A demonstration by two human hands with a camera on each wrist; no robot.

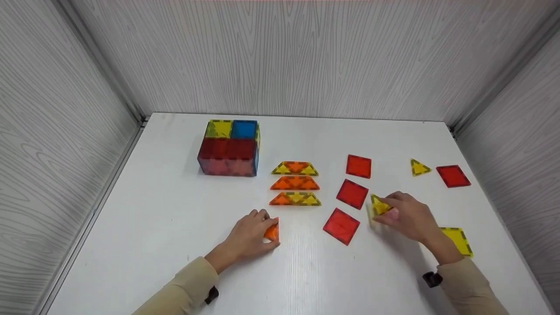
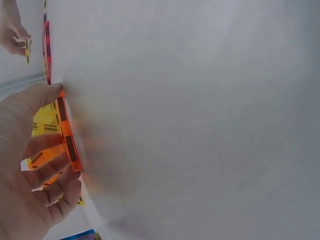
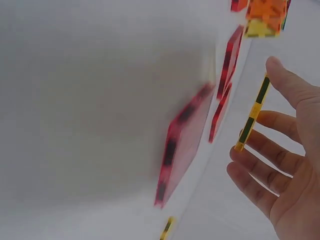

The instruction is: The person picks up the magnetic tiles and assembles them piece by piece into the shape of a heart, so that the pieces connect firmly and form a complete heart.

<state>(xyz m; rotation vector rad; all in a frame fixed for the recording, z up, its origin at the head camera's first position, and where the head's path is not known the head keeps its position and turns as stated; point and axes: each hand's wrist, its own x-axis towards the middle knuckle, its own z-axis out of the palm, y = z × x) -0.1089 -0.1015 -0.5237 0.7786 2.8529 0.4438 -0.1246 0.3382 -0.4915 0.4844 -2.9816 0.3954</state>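
My left hand [image 1: 250, 235] pinches an orange triangular magnetic tile [image 1: 272, 232] by its corners, low over the table's front middle. In the left wrist view the thumb and fingers span the orange edge strip [image 2: 67, 131]. On the right, my right hand [image 1: 409, 215] grips a yellow triangular magnetic tile [image 1: 379, 205] between thumb and fingers, raised off the table; the right wrist view shows its dark-magnet edge [image 3: 255, 112]. Just left of that hand lie three red square tiles, the nearest [image 1: 342, 226] turned askew. Three orange-and-yellow trapezoid rows sit beyond the left hand, the closest one [image 1: 295, 199] nearest it.
A box built of coloured square tiles [image 1: 229, 148] stands at the back left. Another yellow triangle [image 1: 420, 167] and a red square [image 1: 453, 176] lie at the back right. A yellow square [image 1: 457, 240] is partly hidden beneath the right forearm. Panelled walls [image 1: 288, 57] enclose the table.
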